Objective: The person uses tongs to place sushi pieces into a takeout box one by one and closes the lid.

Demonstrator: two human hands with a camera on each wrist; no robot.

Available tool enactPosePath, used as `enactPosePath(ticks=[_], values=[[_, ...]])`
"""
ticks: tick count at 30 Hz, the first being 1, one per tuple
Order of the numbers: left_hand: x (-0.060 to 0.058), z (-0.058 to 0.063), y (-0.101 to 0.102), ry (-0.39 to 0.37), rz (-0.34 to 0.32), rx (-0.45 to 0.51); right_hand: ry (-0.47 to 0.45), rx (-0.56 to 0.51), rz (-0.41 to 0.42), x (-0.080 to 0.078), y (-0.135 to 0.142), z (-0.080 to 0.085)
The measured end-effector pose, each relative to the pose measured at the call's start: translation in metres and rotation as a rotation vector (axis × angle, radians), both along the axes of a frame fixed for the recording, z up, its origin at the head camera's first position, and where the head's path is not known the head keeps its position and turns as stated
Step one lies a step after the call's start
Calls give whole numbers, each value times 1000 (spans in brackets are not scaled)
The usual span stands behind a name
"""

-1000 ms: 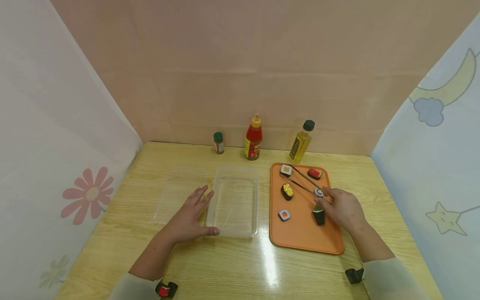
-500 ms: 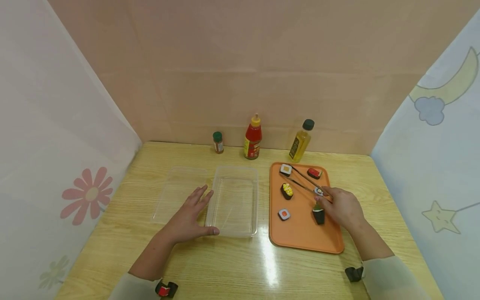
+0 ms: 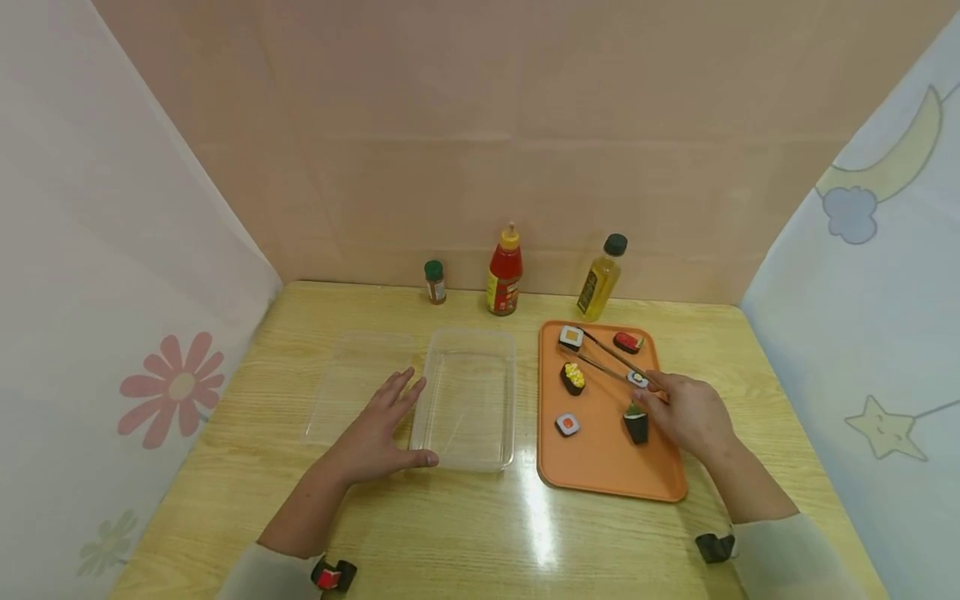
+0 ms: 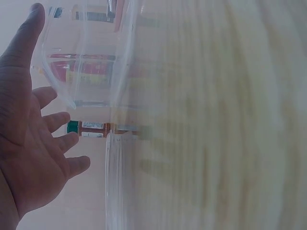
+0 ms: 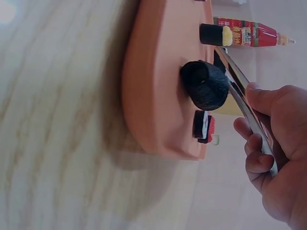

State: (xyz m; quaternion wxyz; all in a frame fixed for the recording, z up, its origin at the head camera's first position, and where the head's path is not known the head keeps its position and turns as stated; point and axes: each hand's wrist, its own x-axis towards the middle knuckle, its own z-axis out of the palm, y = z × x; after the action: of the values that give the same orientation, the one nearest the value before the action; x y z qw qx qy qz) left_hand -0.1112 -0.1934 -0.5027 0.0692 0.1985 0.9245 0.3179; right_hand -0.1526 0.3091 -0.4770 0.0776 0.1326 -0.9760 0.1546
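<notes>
My right hand (image 3: 693,417) grips metal tongs (image 5: 256,127) over an orange tray (image 3: 603,471). The tong tips lie on either side of a toy sushi roll (image 3: 571,337) with a yellow-orange centre, at the tray's far left corner; whether they touch it I cannot tell. Near that hand sit a black cone-shaped hand roll (image 3: 636,425) and a small white roll (image 3: 637,379). My left hand (image 3: 382,437) has its fingers spread and thumb extended at the left side of a clear plastic container (image 3: 472,400). Nothing is held in it.
Also on the tray are a yellow-topped sushi (image 3: 573,379), a red-topped sushi (image 3: 627,342) and an orange-centred roll (image 3: 567,425). A clear lid (image 3: 352,375) lies left of the container. Behind stand a spice jar (image 3: 435,283), a red sauce bottle (image 3: 505,279) and an oil bottle (image 3: 600,283).
</notes>
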Motion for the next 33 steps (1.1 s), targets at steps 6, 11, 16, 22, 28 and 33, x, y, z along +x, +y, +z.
enactPosePath(ticks=[6, 11, 16, 22, 28, 33], values=[[-1, -2, 1, -3, 2, -9, 15, 1, 38, 3, 1, 10], [-3, -1, 2, -1, 3, -19, 26, 21, 55, 6, 1, 19], [-5, -2, 3, 5, 2, -36, 78, 1, 75, 9, 0, 22], [-8, -2, 3, 6, -5, -41, 130, -25, 111, 10, -5, 25], [-14, -2, 4, 0, -4, -44, 175, -37, 148, 10, -10, 32], [-14, -2, 5, -12, 1, -40, 182, -40, 166, 13, -15, 36]])
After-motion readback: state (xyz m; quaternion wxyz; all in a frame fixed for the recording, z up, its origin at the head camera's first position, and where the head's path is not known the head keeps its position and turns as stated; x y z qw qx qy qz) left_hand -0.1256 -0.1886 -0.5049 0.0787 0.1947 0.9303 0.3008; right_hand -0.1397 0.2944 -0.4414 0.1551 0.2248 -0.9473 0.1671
